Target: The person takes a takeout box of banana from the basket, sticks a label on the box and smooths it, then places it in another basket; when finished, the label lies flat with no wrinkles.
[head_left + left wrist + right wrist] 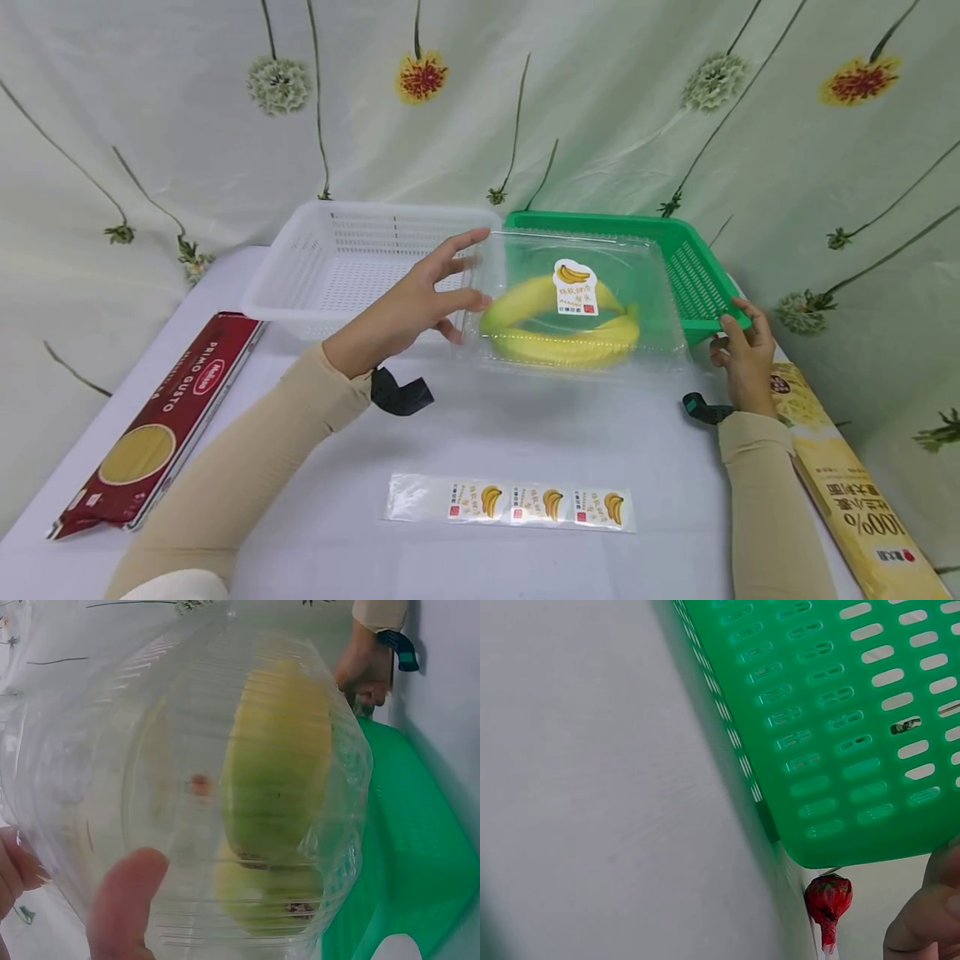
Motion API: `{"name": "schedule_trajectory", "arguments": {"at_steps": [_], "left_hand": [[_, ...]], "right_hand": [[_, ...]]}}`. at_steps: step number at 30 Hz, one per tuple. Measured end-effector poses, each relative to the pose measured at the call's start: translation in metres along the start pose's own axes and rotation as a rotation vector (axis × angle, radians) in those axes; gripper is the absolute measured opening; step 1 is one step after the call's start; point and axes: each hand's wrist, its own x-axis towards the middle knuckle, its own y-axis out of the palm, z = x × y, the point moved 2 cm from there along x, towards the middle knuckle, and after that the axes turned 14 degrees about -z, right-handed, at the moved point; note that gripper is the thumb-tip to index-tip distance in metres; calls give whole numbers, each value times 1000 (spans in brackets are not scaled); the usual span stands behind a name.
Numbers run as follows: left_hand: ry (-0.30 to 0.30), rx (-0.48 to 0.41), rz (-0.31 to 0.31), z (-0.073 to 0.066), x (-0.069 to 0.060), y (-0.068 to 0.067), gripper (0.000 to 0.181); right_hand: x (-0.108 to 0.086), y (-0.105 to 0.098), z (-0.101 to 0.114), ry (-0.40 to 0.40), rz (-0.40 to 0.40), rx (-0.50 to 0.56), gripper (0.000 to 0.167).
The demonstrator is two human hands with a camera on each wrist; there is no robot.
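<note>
A clear plastic clamshell box with yellow-green bananas inside is held up by my left hand, thumb and fingers spread along its left side. A white banana sticker is on its lid. In the left wrist view, the left thumb presses the box wall, and the banana ends show through it. My right hand grips the near right corner of the green slotted basket. The box overlaps part of that basket in the head view.
A white basket stands left of the green one. A strip of banana stickers lies in front. A red pasta packet is at left, a yellow packet at right. The right wrist view shows a small red wrapped ball.
</note>
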Motion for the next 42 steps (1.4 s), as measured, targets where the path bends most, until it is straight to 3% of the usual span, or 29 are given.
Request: {"name": "schedule_trajectory", "arguments": {"at_steps": [5, 11, 18, 25, 34, 42], "left_hand": [[1, -59, -46, -8, 25, 10, 84], [-1, -108, -107, -8, 58, 27, 83], [-65, -168, -170, -1, 90, 45, 79], [-145, -169, -160, 8, 115, 64, 79], [-217, -83, -124, 19, 135, 87, 82], [-222, -8, -114, 21, 137, 97, 82]], "right_hand": [[-1, 2, 1, -2, -15, -18, 46], [-1, 3, 2, -20, -33, -19, 48], [2, 3, -1, -24, -49, -44, 43], [2, 1, -1, -33, -53, -31, 44], [2, 2, -2, -47, -41, -38, 44], [1, 0, -2, -55, -39, -13, 44]]}}
